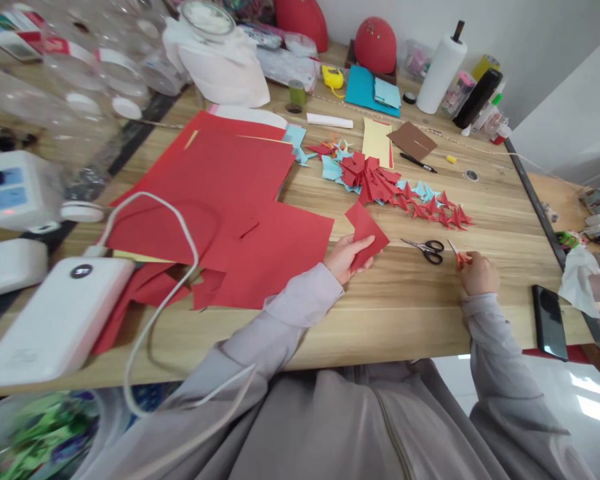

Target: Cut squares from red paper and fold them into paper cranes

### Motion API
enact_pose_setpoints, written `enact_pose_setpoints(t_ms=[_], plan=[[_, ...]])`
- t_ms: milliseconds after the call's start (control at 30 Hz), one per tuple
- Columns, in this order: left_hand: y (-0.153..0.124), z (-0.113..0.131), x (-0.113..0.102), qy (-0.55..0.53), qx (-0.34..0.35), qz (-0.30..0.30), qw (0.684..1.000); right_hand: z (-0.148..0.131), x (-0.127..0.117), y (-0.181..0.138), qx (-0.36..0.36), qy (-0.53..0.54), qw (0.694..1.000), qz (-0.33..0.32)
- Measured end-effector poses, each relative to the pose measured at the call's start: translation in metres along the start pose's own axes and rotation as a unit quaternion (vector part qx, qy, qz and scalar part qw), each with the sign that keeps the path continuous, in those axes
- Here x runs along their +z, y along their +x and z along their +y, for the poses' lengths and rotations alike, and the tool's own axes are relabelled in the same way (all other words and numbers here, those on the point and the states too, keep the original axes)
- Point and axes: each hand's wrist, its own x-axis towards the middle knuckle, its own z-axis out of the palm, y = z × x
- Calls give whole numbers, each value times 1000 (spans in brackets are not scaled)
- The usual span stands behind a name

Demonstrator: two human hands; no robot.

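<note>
My left hand [351,259] pinches a small red paper piece [364,230], thumb on top and fingers beneath. Over to the right, my right hand [480,273] is closed on a small pair of scissors with orange handles [461,259], blades pointing away from me. Between the hands lies another pair of scissors with black handles [430,251]. Beyond them is a pile of folded red paper shapes [373,177] mixed with light blue ones [333,170]. Large red paper sheets [235,173] spread out left of my left hand.
A white power bank [55,320] with a looping white cable [185,233] sits at the left front. Plastic bottles [75,67] crowd the far left. A phone [550,320] lies at the right edge. Farther back are a black pen [418,163], brown paper [413,141] and a yellow tape measure [333,77].
</note>
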Motion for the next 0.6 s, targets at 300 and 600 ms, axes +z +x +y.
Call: enact_pose_setpoints(t_ms=[300,600], plan=[[-1,-1,2,1,3,-3,1000,-35,-10,-17,8,297,949,103],[-6,0,7,2,14,-34,999,-122,-10,-36,-91,685,596,-409]])
